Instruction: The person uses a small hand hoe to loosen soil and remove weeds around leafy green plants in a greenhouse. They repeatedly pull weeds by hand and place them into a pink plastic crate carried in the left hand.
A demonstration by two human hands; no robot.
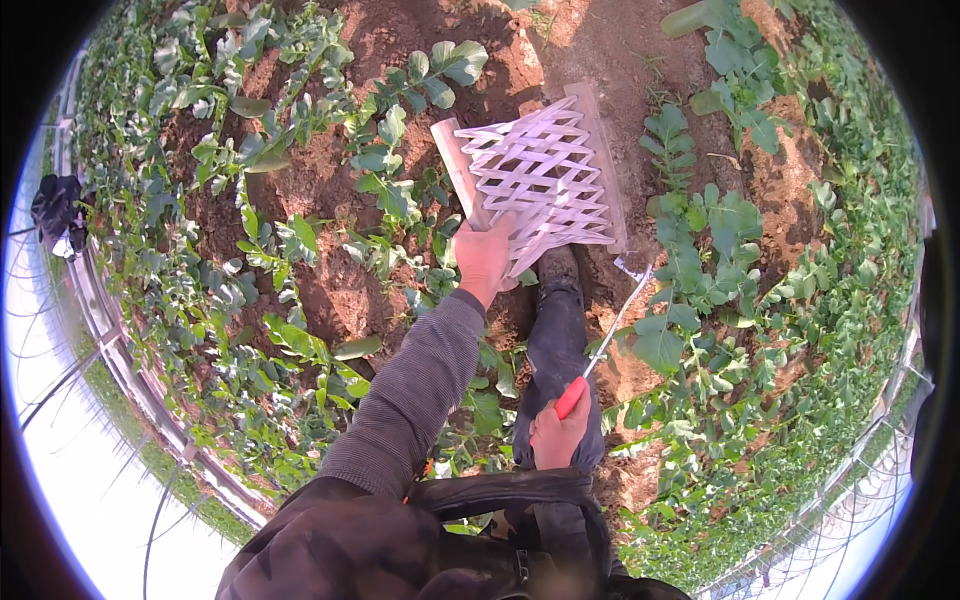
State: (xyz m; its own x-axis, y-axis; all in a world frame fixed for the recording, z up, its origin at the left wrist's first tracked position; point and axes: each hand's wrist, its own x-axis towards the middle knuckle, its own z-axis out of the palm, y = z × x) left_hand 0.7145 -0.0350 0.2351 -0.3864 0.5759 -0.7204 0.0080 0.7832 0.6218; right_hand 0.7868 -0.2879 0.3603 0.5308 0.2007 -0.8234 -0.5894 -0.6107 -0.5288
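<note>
My left hand (481,251) grips the lower end of one wooden bar (459,169) of a slatted lattice frame. Criss-cross pale slats (544,176) run from that bar to a second wooden bar (604,169) on the right, forming an expanding lattice above the soil. In my right hand (559,435) is the red handle (571,397) of a small hand hoe; its thin metal shaft points up and right, and its small blade (634,270) lies below the right bar. My leg in dark trousers extends beneath the lattice.
Leafy crop plants, seemingly radishes, grow left (300,232) and right (735,225) of a strip of brown soil (630,52). Pale green roots (360,347) show among the leaves. A dark bundle (58,210) is at the far left, near a curved greenhouse edge (120,352).
</note>
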